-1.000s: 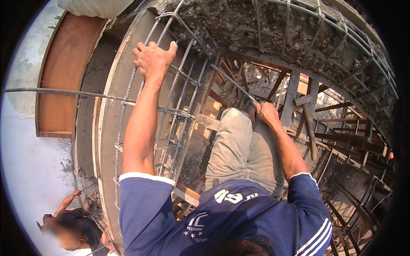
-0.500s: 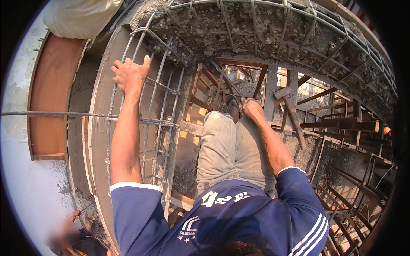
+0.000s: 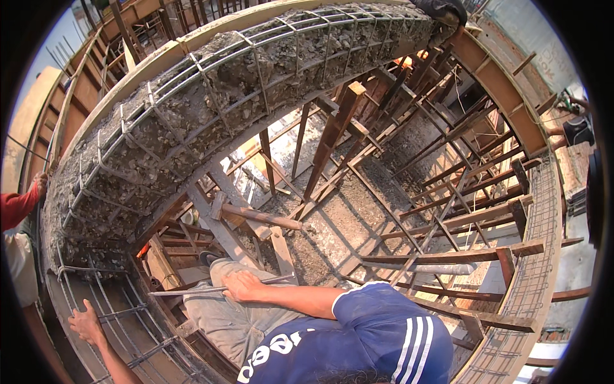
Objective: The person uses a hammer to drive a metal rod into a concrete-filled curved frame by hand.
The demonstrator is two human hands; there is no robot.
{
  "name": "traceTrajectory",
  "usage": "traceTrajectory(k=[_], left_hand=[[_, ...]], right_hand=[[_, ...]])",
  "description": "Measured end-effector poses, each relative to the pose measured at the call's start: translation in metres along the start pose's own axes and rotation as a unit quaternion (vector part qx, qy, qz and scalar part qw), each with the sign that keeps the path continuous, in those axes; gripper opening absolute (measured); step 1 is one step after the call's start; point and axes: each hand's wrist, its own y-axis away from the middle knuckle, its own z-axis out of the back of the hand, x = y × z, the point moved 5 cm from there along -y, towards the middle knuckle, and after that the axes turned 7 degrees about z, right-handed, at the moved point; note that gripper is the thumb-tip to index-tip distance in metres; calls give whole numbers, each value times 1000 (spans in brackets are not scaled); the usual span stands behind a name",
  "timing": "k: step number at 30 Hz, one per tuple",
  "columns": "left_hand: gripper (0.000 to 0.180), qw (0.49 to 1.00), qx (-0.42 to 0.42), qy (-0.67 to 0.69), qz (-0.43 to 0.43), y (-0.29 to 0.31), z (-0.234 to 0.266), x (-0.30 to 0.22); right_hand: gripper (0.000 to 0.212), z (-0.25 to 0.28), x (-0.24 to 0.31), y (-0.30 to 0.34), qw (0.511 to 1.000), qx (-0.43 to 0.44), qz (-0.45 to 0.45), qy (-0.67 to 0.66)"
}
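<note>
My right hand (image 3: 240,286) is closed around a thin metal rod (image 3: 192,291), held crosswise above my trousered thighs (image 3: 220,313). At the lower left my left hand (image 3: 87,323) has its fingers apart and rests at the steel rebar cage (image 3: 121,313) inside a form. Beyond it the cage runs into a curved beam of rough grey concrete (image 3: 185,109), with its upper bars and ties still exposed. A round wooden handle with a block at one end (image 3: 268,219), much like a mallet, lies across boards past my knees.
Below is a deep opening crossed by timber props (image 3: 332,137) and beams (image 3: 454,256). Another curved form with rebar (image 3: 524,275) runs along the right. A person's red sleeve (image 3: 18,206) shows at left, a dark sleeve (image 3: 441,11) at top right, and another person (image 3: 575,131) at far right.
My view has swung to the right, showing more of the opening. The rod in my right hand has turned from pointing away to lying crosswise. My left hand stays by the cage.
</note>
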Motion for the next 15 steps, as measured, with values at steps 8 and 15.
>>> traceTrajectory(k=[8,15], left_hand=[[57,1000,-1,-6,-10,-6,-17,4],[66,982,32,174,-67,-40,-27,5]], right_hand=[[39,27,4,-19,986,83,-125,-71],[24,9,-8,-21,991,18,-94,-93]])
